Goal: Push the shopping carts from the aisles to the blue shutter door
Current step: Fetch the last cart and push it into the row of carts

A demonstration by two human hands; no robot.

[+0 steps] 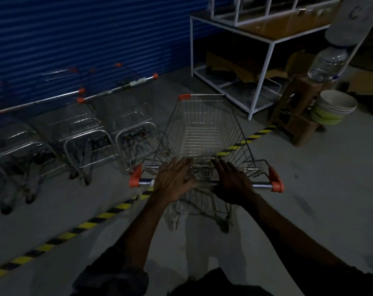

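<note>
Blur over parked carts [85, 133] at left, outermost cut off; at centre, shopping cart [202, 124] near blue shutter door [85, 35] upper left, left hand [174, 181] and right hand [232, 183] spread flat on its handle [260, 185]; white rack [262, 80] upper right.

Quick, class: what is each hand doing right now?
Left hand: open, fingers straight, over the cart handle.
Right hand: open, fingers straight, over the same handle.

Hazard tape [91, 223] crosses the grey floor [320, 199] near a white rack [262, 82].
</note>
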